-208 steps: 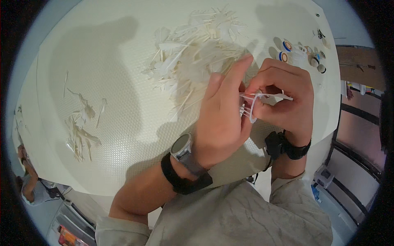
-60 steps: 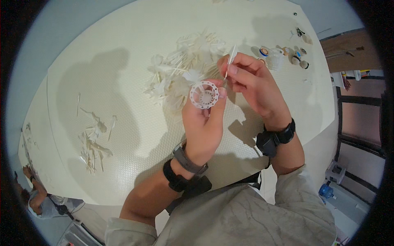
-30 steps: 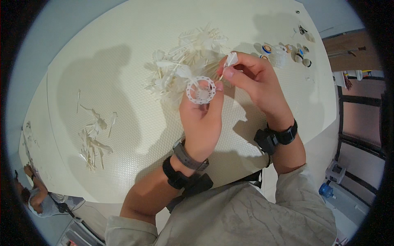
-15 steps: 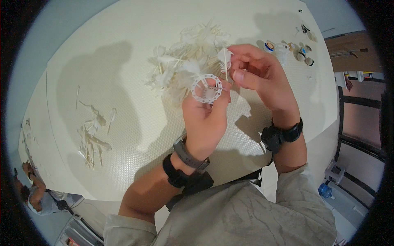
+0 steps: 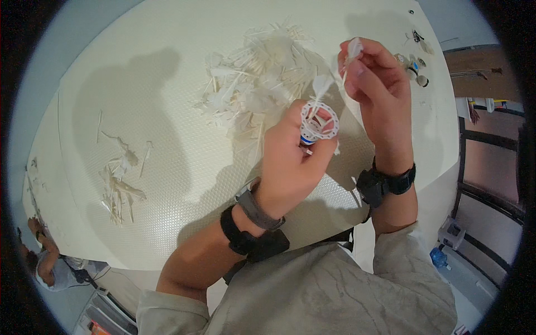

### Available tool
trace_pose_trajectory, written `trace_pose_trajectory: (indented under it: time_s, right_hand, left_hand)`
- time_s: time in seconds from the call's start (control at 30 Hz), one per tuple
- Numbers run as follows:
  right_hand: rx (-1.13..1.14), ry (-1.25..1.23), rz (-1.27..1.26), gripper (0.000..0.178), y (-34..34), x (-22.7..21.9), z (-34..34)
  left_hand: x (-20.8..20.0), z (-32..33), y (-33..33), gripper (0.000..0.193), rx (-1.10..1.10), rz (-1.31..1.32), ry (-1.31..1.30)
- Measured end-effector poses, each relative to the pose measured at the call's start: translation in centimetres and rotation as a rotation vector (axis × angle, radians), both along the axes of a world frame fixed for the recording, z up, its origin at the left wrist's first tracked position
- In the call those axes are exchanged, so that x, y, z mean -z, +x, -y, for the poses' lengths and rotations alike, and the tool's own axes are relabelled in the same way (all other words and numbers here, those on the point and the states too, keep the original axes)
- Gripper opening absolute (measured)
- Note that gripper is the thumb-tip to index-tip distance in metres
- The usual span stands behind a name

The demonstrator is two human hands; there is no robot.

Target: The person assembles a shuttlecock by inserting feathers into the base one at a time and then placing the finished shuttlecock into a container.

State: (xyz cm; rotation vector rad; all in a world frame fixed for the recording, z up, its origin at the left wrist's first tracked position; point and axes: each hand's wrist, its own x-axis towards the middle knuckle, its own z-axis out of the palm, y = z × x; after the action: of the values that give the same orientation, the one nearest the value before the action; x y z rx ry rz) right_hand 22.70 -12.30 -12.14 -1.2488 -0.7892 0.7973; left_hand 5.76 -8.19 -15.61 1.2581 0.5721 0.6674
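My left hand (image 5: 290, 159) is closed around a white shuttlecock frame (image 5: 320, 135), a plastic ring with small holes along its rim. A blue band shows lower down, between my fingers. One white feather (image 5: 322, 86) sticks up from the frame's far side. Further right, my right hand (image 5: 385, 92) pinches another white feather (image 5: 354, 49) between thumb and fingers, apart from the frame. Beyond my left hand lies a loose heap of white feathers (image 5: 268, 67), its quills pointing many ways.
A smaller bunch of feathers (image 5: 120, 187) lies at the table's left. Small round pieces (image 5: 422, 81) and dark bits (image 5: 417, 37) sit at the far right. The white textured table (image 5: 167, 234) ends close to my body. Another person (image 5: 50, 259) is at the far left.
Both hands have moved right, the right one also away from me and from the frame. The frame has tilted, baring its blue band. My right hand now holds a feather up.
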Motion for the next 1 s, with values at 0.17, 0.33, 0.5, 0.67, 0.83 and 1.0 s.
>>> trace_pose_trajectory:
  time_s: [0.17, 0.33, 0.5, 0.67, 0.83, 1.0]
  right_hand:
    - [-0.093, 0.108, -0.020, 0.022, 0.9, -0.5, 0.9]
    - [-0.137, 0.177, 0.168, 0.023, 0.5, 0.3, 0.4]
    - [-0.056, 0.236, 0.237, 0.021, -0.8, -0.4, 0.6]
    - [-0.028, 0.258, 0.378, 0.015, -1.0, -1.4, 0.7]
    - [-0.172, 0.253, 0.638, 0.015, -0.3, -1.3, 0.6]
    - [-0.192, 0.211, 0.668, 0.015, -0.5, -1.5, 0.5]
  left_hand:
    - [-0.2, 0.2, 0.1, 0.016, 0.049, 0.034, 0.056]
    - [0.1, 0.0, 0.3, 0.018, 0.017, 0.019, 0.055]
    - [0.8, 0.1, 0.4, 0.017, -0.004, 0.071, 0.062]
    - [0.4, 0.0, 0.0, 0.019, 0.143, -0.046, 0.105]
    - [0.6, 0.1, 0.0, 0.019, 0.120, -0.029, 0.272]
    - [0.5, 0.1, 0.2, 0.018, 0.117, -0.011, 0.268]
